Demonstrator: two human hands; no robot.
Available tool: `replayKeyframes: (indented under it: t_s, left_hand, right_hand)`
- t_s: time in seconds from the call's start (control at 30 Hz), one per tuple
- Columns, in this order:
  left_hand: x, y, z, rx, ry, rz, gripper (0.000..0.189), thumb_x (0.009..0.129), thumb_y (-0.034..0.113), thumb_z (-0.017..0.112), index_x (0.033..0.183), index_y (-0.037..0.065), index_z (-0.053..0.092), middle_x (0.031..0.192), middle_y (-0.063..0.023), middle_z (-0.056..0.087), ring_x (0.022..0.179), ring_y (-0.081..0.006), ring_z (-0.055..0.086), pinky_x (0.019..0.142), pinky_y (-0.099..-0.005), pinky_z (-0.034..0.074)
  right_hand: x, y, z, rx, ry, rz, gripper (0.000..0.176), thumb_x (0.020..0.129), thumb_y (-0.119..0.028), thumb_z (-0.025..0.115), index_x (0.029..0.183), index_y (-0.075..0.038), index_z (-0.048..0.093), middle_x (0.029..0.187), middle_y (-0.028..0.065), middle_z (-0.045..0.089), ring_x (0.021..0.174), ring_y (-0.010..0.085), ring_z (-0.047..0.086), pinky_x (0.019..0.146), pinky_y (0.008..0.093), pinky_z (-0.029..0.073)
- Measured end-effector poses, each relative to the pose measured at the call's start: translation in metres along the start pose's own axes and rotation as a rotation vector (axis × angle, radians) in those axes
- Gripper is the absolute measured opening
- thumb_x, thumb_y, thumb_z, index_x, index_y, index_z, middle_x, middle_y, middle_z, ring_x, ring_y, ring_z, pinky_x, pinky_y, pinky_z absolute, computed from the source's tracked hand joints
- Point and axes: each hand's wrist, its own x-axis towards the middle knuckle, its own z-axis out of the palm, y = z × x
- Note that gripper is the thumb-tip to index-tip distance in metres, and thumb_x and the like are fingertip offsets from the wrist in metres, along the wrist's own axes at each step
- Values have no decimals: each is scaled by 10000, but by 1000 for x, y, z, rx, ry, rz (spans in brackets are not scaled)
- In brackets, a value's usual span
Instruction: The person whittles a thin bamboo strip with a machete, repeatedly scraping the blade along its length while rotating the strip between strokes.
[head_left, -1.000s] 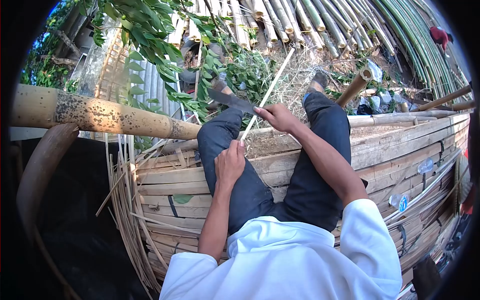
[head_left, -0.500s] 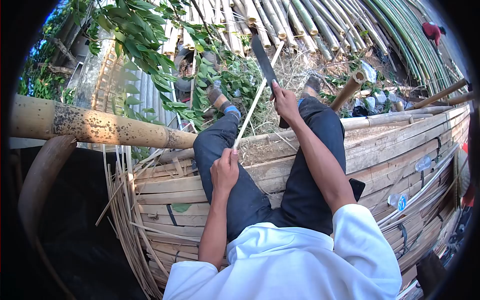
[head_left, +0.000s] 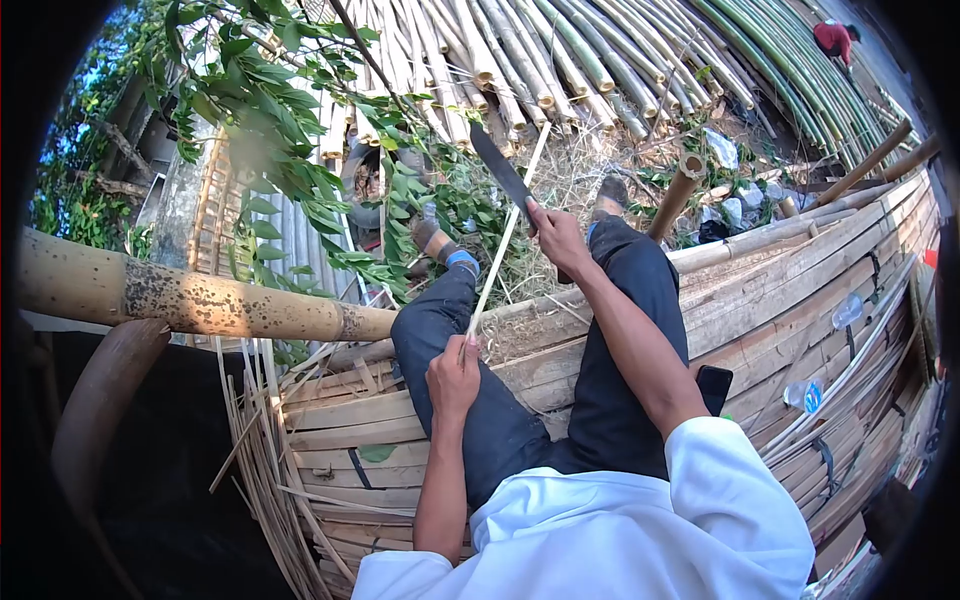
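Note:
A long pale bamboo strip (head_left: 507, 240) slants up and away from my left hand (head_left: 454, 378), whose fingers are closed round its near end above my left thigh. My right hand (head_left: 560, 240) grips the handle of a machete (head_left: 500, 168) over my right knee. The dark, broad blade points up and to the left, and it crosses the strip or lies very near it; whether they touch I cannot tell.
Bamboo poles (head_left: 560, 60) lie in rows ahead. A thick bamboo pole (head_left: 230, 300) runs at left, below leafy branches (head_left: 270, 130). Stacked slats (head_left: 760, 290) lie beneath me, with a phone (head_left: 713, 386) and plastic cups (head_left: 804, 395) at right. A person in red (head_left: 833, 40) bends far off.
The machete has tilted further left, its blade now nearer the strip. The whole view has shifted a little, and both hands appear slightly lower in it.

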Motion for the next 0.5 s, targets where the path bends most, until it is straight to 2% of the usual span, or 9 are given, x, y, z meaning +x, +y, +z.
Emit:
replayKeyframes:
  t_s: [0.03,0.13,0.17,0.27,0.3,0.33,0.4,0.43,0.5]
  left_hand:
    - [-1,1,0,21,-2,22,262,941,296,500,834,70,579,634,-150,607,635,-388,607,535,-458,446]
    - [-4,3,2,74,-12,28,265,937,294,508,825,65,579,637,-146,610,637,-382,610,538,-455,449]
    - [-3,4,1,66,-14,33,265,937,294,508,825,65,579,637,-146,610,637,-382,610,538,-455,449]
    - [2,6,0,-13,-19,-10,253,928,285,524,816,65,580,634,-144,608,636,-377,611,541,-453,449]
    - [3,6,0,-36,-8,-3,248,925,280,528,816,65,583,633,-142,608,636,-377,611,541,-452,450]
    - [1,5,0,-57,1,0,242,922,275,533,815,65,586,632,-141,608,635,-376,611,542,-450,450]
    - [-2,4,-3,-6,-12,19,242,924,272,533,828,58,594,636,-150,608,631,-374,613,541,-437,450]
    - [-4,6,-3,35,-22,27,243,925,270,534,842,52,602,640,-158,608,628,-371,614,541,-424,450]
    - [-2,3,2,41,3,27,247,923,267,539,851,42,611,648,-174,607,633,-379,613,544,-422,450]
  right_hand:
    - [4,6,0,119,103,99,682,919,-579,417,618,5,603,479,83,481,480,196,490,518,356,396]
    - [7,12,-8,211,213,196,690,919,-584,411,617,6,606,485,96,493,490,209,503,527,364,403]
    - [4,12,-8,84,199,127,679,918,-579,418,614,-2,606,492,96,498,502,207,514,530,367,407]
    - [-2,6,-10,18,18,205,666,912,-571,439,615,1,605,517,98,514,542,205,528,553,366,420]
    - [3,7,-9,70,30,180,660,912,-573,442,625,-2,603,492,71,496,480,177,512,492,341,407]
    - [7,10,-10,77,39,178,660,912,-573,442,625,-2,603,492,71,496,480,177,512,492,341,407]
    - [14,12,-13,371,167,180,619,920,-564,444,664,-18,581,434,-3,419,359,91,418,346,257,318]
    - [14,11,-12,470,252,228,617,915,-573,445,669,-20,565,446,0,432,343,84,407,316,246,304]
    - [16,17,-8,191,185,175,645,904,-580,458,656,0,593,490,72,498,440,171,500,453,326,397]
